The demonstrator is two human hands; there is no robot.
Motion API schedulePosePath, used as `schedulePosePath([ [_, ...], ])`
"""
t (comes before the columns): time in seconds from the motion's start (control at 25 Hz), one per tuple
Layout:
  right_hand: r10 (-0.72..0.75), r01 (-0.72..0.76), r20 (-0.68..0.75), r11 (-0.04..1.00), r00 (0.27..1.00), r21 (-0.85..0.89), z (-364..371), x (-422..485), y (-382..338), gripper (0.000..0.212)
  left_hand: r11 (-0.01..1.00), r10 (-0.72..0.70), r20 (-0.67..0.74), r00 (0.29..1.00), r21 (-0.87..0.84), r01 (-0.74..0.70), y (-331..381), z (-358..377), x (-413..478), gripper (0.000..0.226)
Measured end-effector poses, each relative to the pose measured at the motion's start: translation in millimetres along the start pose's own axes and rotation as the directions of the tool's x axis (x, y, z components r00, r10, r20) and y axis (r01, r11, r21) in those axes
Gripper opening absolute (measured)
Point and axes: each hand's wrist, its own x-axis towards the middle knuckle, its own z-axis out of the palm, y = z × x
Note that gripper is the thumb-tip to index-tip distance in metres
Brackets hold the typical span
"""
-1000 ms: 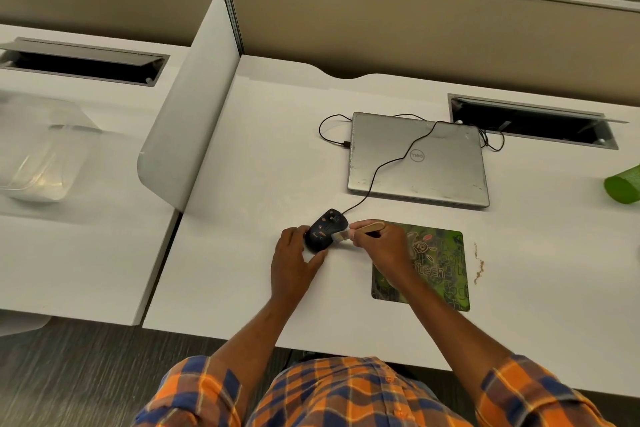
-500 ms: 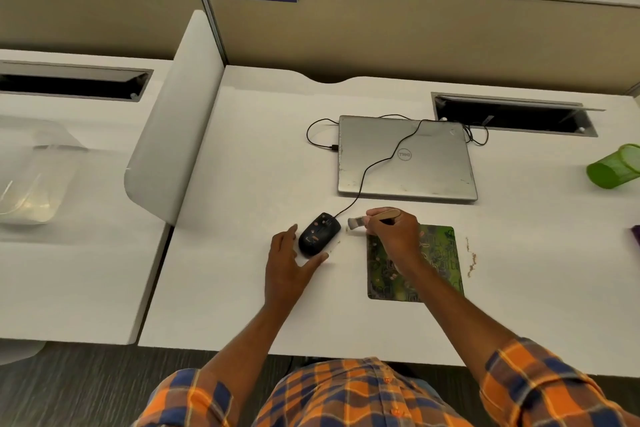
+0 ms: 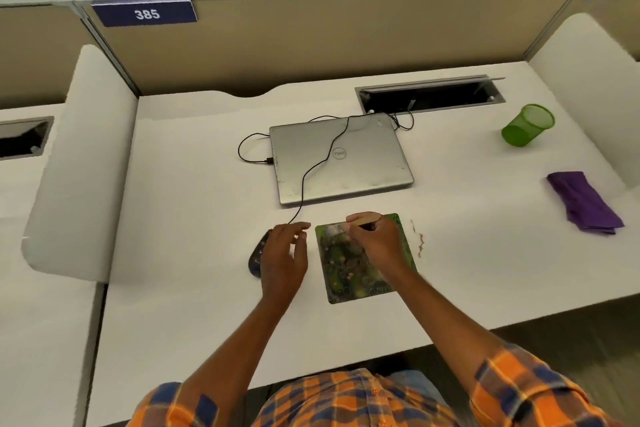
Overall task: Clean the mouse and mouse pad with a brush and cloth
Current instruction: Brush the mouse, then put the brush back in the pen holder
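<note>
The black mouse (image 3: 257, 259) lay on the white desk (image 3: 190, 218), just at 9 o'clock of the green mouse pad (image 3: 360, 282). Most of it was hidden under the left hand (image 3: 282, 255), which rested over it with fingers loosely stretched toward 1 o'clock, not curled round it. The right hand (image 3: 377, 241) was above the pad's far half and pinched a wooden-handled brush (image 3: 363, 218), whose bristles pointed to 9 o'clock onto the pad's far left corner. Whether they touched it was too blurred to tell.

A thin cable (image 3: 304, 180) ran from the mouse toward 12 o'clock, over a closed silver laptop (image 3: 341, 163). Brown crumbs (image 3: 419, 241) were strewn just at 3 o'clock of the pad. A folded purple cloth (image 3: 585, 201) lay well apart at 2 o'clock.

A green mesh cup (image 3: 528, 125) lay tipped at 1 o'clock with its mouth turned up and away, so only its mesh wall showed inside. Behind the laptop, a recessed slot (image 3: 429, 97) stood with its lid raised. Its inside was dark, and cables led into it.
</note>
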Motion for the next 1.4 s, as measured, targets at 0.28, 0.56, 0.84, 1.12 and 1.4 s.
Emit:
schedulePosePath([
  [0.28,-0.014,0.017,-0.062,0.999,0.998,0.039,-85,38,11,0.016,0.996,-0.057,0.197,0.979,-0.052,0.069,44,63,23,0.025],
  [0.56,-0.038,0.044,-0.046,0.989,0.998,0.140,-194,91,18,0.012,0.993,-0.054,0.284,0.957,-0.087,0.082,118,177,39,0.028],
  [0.84,-0.084,0.104,-0.128,0.982,0.988,0.160,-333,179,11,0.009,0.994,0.078,0.360,0.930,-0.100,-0.045,200,313,66,0.043],
  [1.12,-0.135,0.168,-0.272,0.981,0.953,0.101,-446,272,-23,0.011,0.998,0.062,0.434,0.899,-0.002,-0.068,244,401,99,0.048],
  [1.4,-0.277,0.246,-0.294,0.959,0.915,-0.140,-503,355,-59,0.013,0.990,-0.014,0.518,0.855,0.125,-0.060,249,448,128,0.055],
])
